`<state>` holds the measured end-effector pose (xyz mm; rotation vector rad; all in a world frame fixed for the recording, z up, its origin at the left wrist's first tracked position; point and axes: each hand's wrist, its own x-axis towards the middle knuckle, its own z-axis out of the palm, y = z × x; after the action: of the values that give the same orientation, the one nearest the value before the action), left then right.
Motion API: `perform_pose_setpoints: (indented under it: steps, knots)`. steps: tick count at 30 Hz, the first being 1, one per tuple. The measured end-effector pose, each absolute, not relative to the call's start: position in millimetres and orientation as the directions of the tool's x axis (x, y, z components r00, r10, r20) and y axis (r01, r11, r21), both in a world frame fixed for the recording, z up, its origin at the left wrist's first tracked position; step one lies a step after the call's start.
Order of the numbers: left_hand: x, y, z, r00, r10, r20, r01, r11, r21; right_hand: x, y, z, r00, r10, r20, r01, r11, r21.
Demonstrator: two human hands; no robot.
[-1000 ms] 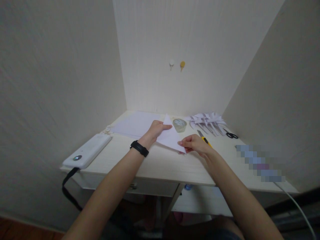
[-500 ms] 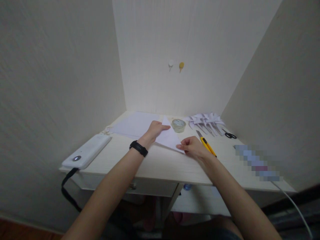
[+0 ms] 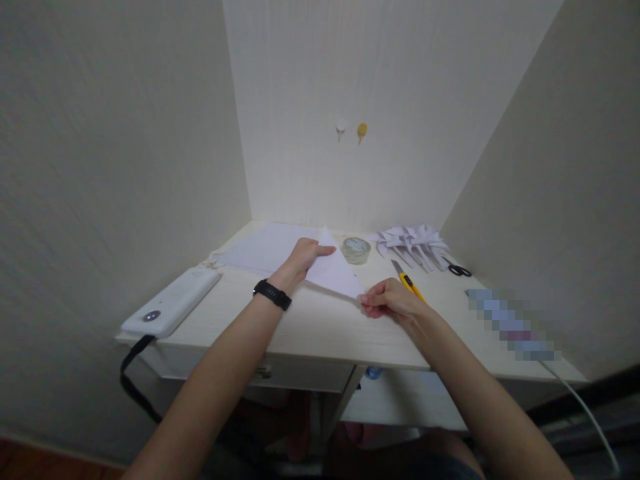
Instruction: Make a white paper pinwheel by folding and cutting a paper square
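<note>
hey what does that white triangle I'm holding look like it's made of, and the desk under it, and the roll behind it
The white triangle, pinched by the left hand and right hand, looks like thin matte paper: sharp creased edges. The desk seems pale wood-grain laminate, judging by faint streaks. The roll looks like clear glossy plastic tape, though it is small.

Folded sheet [image 3: 334, 272]: thin white paper, matt, smooth, one crisp crease. Worktop [image 3: 320, 327]: pale wood-grain laminate, matt, fine streaks. Tape roll [image 3: 356, 249]: clear glossy plastic. Knife [image 3: 409, 282]: yellow plastic body, dull metal blade. Wrist band [image 3: 271, 295]: black, matt, rubber-like. Walls: off-white, faintly ribbed texture.
</note>
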<state>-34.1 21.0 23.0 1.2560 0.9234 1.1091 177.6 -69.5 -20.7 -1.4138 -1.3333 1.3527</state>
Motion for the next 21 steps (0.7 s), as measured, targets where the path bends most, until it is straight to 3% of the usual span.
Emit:
perform_pose_setpoints:
  steps: [4,7,11,21]
  knots:
    - [-45,27,29,0.151,0.986,0.075,-0.176,-0.047,0.983,193,-79,-26,-0.091,0.977,-0.195,0.139,-0.181,-0.974]
    - [-47,30,30,0.122,0.99,0.075,-0.18,-0.052,0.982,202,-83,-24,-0.007,0.992,-0.123,0.118,-0.122,-0.986]
    - [-38,25,24,0.229,0.971,0.063,-0.134,-0.032,0.99,192,-79,-11,0.154,0.988,0.009,0.13,-0.011,-0.991]
    - [-30,17,11,0.369,0.928,0.043,-0.061,-0.022,0.998,149,-60,-5,0.139,0.989,0.041,0.002,0.041,-0.999]
